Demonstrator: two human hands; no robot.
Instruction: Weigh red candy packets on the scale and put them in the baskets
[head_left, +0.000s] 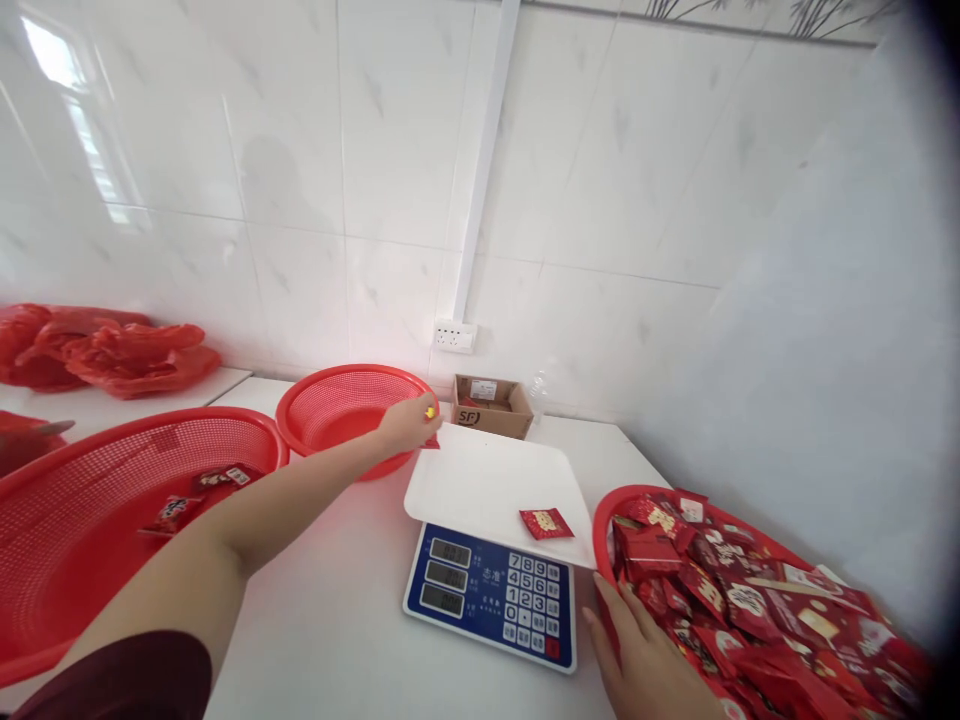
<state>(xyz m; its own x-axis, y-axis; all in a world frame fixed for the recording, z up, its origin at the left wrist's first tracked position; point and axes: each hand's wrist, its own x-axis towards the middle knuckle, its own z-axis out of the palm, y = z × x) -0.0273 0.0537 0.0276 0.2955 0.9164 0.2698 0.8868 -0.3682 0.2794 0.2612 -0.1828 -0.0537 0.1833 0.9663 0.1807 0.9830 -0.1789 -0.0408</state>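
Observation:
My left hand (409, 424) is closed on a small red packet (433, 441), with a bit of yellow showing at the fingers. It is over the far-left corner of the white scale pan (487, 470), close to the round red basket (356, 370). Another red snack packet (546, 523) lies flat near the pan's front right. Below the pan is the scale's blue keypad panel (491, 597); its display digits are blurred. My right hand (641, 645), fingers stretched and apart, rests against the near-left side of a red basket (602, 520) heaped with red packets (735, 600).
At left, a large red basket (270, 425) has a few packets (171, 512) in it. Red plastic bags (142, 355) lie behind it. An open cardboard box (495, 418) stands by the tiled wall, below a power socket (455, 337). Pale sheeting (825, 330) hangs at right.

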